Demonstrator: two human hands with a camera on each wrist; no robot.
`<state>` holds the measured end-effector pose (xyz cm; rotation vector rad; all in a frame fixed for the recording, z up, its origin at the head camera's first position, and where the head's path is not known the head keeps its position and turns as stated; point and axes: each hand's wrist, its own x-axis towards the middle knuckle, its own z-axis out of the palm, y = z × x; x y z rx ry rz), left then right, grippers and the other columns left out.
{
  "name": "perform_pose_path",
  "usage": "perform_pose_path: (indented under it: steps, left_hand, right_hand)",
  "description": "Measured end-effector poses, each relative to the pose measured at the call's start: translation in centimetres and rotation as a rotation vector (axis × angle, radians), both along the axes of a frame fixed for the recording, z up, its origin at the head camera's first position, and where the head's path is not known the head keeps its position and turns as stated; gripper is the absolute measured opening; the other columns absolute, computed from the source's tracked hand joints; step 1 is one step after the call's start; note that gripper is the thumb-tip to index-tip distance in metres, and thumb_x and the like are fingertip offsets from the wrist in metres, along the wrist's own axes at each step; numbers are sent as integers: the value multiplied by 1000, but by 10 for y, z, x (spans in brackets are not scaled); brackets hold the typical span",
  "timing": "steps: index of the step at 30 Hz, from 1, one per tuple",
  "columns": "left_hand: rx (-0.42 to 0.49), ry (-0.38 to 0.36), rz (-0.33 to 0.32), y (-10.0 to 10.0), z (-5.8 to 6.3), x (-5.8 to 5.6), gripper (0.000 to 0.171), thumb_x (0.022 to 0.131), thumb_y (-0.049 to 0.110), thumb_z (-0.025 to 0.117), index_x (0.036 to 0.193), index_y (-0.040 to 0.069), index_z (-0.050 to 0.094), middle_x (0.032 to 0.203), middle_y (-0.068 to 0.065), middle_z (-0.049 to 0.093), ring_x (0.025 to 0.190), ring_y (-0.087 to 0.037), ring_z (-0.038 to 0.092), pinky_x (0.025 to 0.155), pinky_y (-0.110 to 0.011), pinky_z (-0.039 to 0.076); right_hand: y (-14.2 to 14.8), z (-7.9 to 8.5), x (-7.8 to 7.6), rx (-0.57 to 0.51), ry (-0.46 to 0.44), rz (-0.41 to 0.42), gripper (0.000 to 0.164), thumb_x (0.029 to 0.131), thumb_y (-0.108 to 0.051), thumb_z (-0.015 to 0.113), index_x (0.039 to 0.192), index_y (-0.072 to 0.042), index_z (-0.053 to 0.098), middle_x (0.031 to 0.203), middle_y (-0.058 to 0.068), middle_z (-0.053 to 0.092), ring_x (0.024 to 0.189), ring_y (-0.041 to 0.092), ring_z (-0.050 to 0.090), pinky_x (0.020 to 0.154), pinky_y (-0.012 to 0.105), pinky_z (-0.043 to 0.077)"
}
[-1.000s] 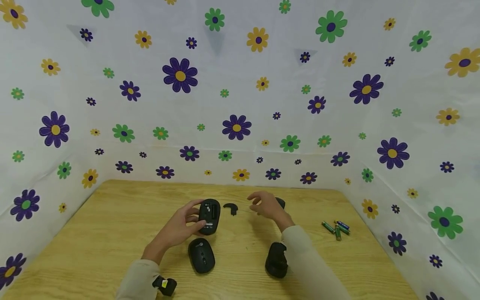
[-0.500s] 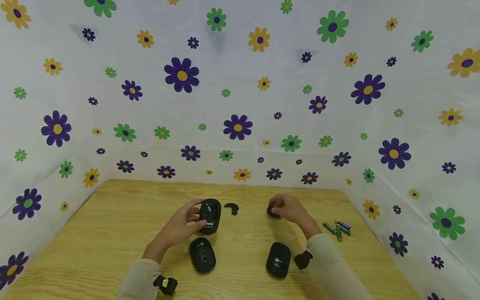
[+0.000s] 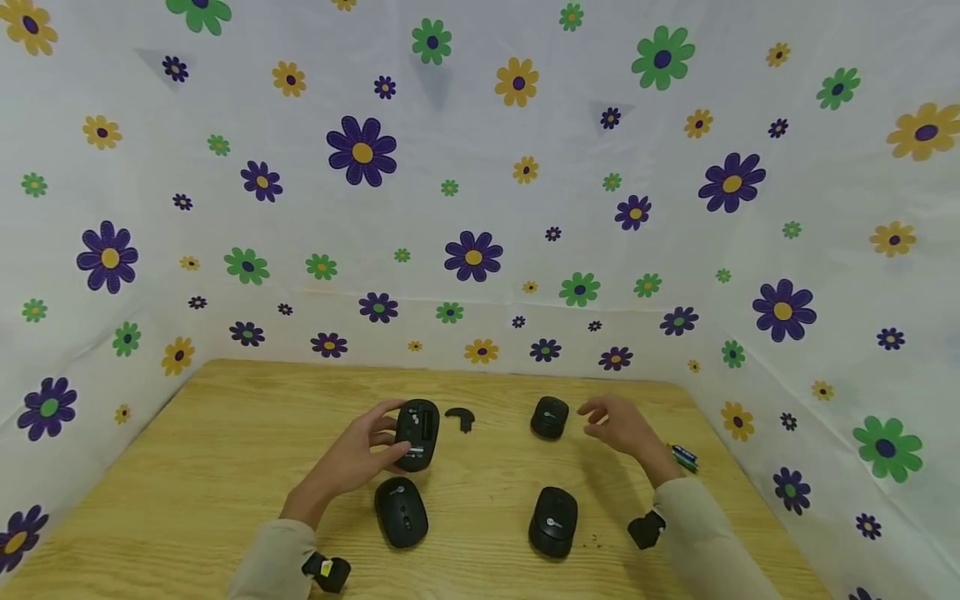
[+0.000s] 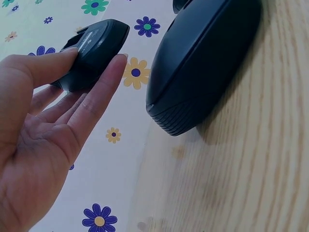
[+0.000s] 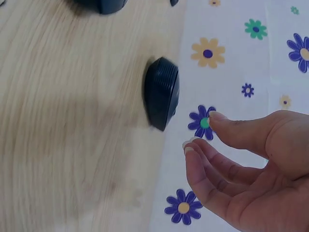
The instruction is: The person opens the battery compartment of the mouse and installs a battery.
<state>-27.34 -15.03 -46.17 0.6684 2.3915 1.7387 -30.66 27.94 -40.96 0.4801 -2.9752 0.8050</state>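
Note:
My left hand (image 3: 352, 454) grips a black computer mouse (image 3: 417, 435) between thumb and fingers. Its underside faces up toward the head camera, showing an uncovered battery slot. In the left wrist view the held mouse (image 4: 96, 53) is raised, thumb on its label side. My right hand (image 3: 618, 423) holds nothing; its fingers are loosely bent in the air, just right of another mouse (image 3: 550, 418). That mouse (image 5: 161, 94) also shows in the right wrist view, apart from the fingertips. A small curved black cover (image 3: 461, 418) lies beside the held mouse.
One mouse (image 3: 402, 512) lies in front of my left hand and another (image 3: 553, 522) at the front right. Green and blue batteries (image 3: 684, 457) lie on the right, partly hidden by my right forearm. A flower-print cloth (image 3: 480, 200) surrounds the wooden table (image 3: 247, 467).
My right hand took hold of the back-right mouse, let it go on the table, and moved right toward the batteries. My left hand keeps its mouse in about the same place.

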Motion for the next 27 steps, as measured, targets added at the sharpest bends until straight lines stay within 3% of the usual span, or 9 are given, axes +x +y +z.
perform_pose_path:
  steps: [5, 18, 27]
  left_hand:
    - [22, -4, -23, -2, 0, -1, 68, 101, 7, 66, 159, 7, 30, 138, -36, 55, 111, -39, 70, 76, -42, 68]
    - [-1, -5, -7, -3, 1, 1, 69, 101, 8, 66, 159, 8, 31, 140, -35, 56, 113, -39, 69, 76, -38, 68]
    - [-11, 1, -5, -2, -1, 0, 68, 101, 10, 67, 159, 8, 32, 140, -34, 56, 114, -40, 69, 76, -38, 68]
  right_hand:
    - [16, -2, 4, 21, 19, -20, 22, 93, 0, 72, 114, 7, 71, 111, 29, 70, 98, 42, 69, 83, 56, 61]
    - [43, -9, 9, 64, 1, -88, 22, 94, 1, 69, 115, 8, 70, 104, 27, 68, 94, 41, 66, 81, 57, 60]
    - [54, -17, 4, 100, 13, -110, 22, 91, 3, 71, 112, 9, 71, 99, 28, 71, 92, 42, 67, 83, 59, 59]
